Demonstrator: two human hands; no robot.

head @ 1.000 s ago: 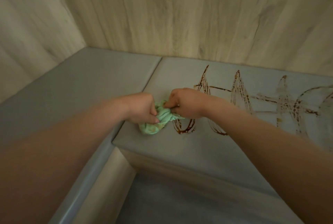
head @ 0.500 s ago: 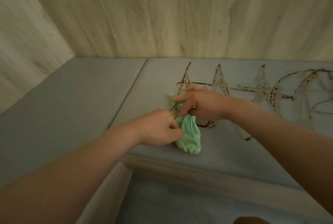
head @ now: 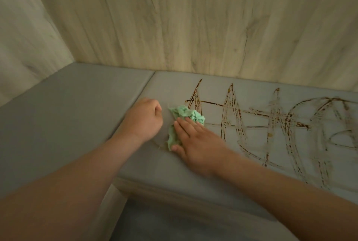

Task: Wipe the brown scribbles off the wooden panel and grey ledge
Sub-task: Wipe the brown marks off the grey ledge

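Note:
A crumpled green cloth [head: 187, 115] lies on the grey ledge [head: 151, 161], at the left end of the brown scribbles [head: 271, 124]. My right hand [head: 195, 143] presses flat on the cloth with straight fingers. Just left of the cloth, my left hand [head: 144, 119] rests on the ledge as a loose fist holding nothing. The scribbles run rightward across the ledge to the frame's edge, partly smeared. The wooden panel [head: 193, 19] behind shows no brown marks in view.
A second grey ledge section [head: 64, 108] meets this one at a seam on the left. A pale wooden side wall [head: 21, 33] closes the corner. Below the ledge front lies grey floor [head: 174, 225].
My left hand has let go of the cloth and drawn left into a fist. My right hand has flattened onto the cloth, which now lies on the ledge.

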